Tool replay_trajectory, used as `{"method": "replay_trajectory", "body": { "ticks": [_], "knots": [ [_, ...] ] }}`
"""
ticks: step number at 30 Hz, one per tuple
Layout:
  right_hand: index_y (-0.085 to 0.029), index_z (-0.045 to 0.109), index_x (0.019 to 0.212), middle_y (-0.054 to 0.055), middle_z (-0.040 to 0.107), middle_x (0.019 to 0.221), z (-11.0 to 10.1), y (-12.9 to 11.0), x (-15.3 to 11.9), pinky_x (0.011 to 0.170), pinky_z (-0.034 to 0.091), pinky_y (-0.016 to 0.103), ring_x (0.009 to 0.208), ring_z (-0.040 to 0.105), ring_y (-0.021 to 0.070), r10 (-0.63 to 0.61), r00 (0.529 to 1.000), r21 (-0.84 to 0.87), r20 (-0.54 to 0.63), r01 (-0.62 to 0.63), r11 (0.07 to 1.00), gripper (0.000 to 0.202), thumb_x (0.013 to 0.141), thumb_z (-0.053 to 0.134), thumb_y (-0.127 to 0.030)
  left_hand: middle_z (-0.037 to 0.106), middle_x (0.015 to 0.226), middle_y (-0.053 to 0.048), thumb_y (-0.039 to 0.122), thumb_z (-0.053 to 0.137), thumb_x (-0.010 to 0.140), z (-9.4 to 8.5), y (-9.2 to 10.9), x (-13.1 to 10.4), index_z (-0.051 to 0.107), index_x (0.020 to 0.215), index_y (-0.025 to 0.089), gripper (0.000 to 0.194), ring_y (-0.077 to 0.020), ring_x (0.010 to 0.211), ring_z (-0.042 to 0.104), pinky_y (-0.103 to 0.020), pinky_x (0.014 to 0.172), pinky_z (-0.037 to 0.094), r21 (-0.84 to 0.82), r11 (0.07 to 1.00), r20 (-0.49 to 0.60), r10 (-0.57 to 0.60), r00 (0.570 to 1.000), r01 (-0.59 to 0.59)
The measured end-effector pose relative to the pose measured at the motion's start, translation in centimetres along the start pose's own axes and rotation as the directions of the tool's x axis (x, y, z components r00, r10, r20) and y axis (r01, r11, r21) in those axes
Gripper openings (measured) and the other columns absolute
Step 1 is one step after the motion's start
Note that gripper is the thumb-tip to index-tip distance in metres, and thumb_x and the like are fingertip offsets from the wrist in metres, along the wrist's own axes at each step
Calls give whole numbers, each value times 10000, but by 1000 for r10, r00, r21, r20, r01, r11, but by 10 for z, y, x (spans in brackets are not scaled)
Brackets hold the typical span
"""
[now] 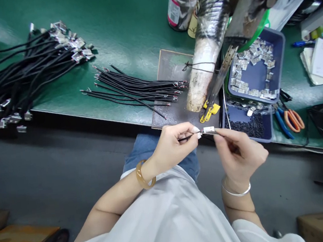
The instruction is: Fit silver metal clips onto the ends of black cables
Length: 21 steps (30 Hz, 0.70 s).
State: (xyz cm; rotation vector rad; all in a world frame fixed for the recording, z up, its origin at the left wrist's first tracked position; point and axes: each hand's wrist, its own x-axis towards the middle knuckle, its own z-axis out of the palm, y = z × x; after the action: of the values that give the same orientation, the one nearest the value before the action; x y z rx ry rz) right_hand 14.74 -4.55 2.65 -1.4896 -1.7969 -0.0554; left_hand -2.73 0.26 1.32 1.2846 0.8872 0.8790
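Note:
My left hand is closed in a pinch on a short black cable, with white coverings on its fingertips. Just right of those fingertips is a small silver connector, close to the cable's end. My right hand is closed too, thumb and forefinger pinching a thin dark piece beside the connector; its kind is too small to make out. Both hands are in front of the bench edge, above my lap. Beyond them, several black cables with stripped ends lie partly on a dark mat.
A silver duct comes down over the mat, near a yellow-handled tool. Blue trays hold silver connectors and small black pieces. Orange-handled scissors lie to the right. Cables with connectors are heaped left; a jar stands behind.

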Motion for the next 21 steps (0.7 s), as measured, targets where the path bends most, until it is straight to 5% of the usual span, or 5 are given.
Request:
{"method": "replay_trajectory", "body": {
  "ticks": [5,10,13,17,21],
  "knots": [
    [-217,686,917,-94,553,566,10,-9,1,474,390,175,420,447,38,71,993,70,93,-77,995,24,896,694,-207,465,622,40,227,609,887,4,-5,-4,621,758,137,157,-66,570,359,-187,515,287,92,994,-14,59,998,-58],
    [-193,609,800,-88,478,552,23,-8,-4,400,303,169,422,397,47,382,897,438,222,-442,783,177,932,643,-306,474,635,36,398,702,864,6,0,0,609,805,144,277,-71,567,396,-189,527,344,-280,954,83,-83,993,103],
    [-189,625,809,-84,488,555,24,-6,-5,406,318,165,424,421,47,435,897,509,83,-413,755,149,906,669,-293,523,628,24,447,766,812,6,2,5,643,771,130,342,-62,544,405,-191,522,359,-395,902,127,-135,983,175],
    [-222,627,1090,-98,555,549,23,-2,-4,386,342,171,350,414,53,395,887,600,-241,-184,778,157,935,605,-234,647,730,-30,378,777,805,6,0,9,702,751,115,280,-93,663,536,-202,636,450,-340,929,27,-148,989,148],
    [-236,624,1138,-2,785,882,23,1,-5,485,539,217,547,702,120,306,903,439,-301,-154,885,239,930,606,-119,640,709,-19,339,781,798,5,-3,13,704,722,116,248,-95,675,545,-196,651,459,-292,952,-17,-106,994,97]
  ]
}}
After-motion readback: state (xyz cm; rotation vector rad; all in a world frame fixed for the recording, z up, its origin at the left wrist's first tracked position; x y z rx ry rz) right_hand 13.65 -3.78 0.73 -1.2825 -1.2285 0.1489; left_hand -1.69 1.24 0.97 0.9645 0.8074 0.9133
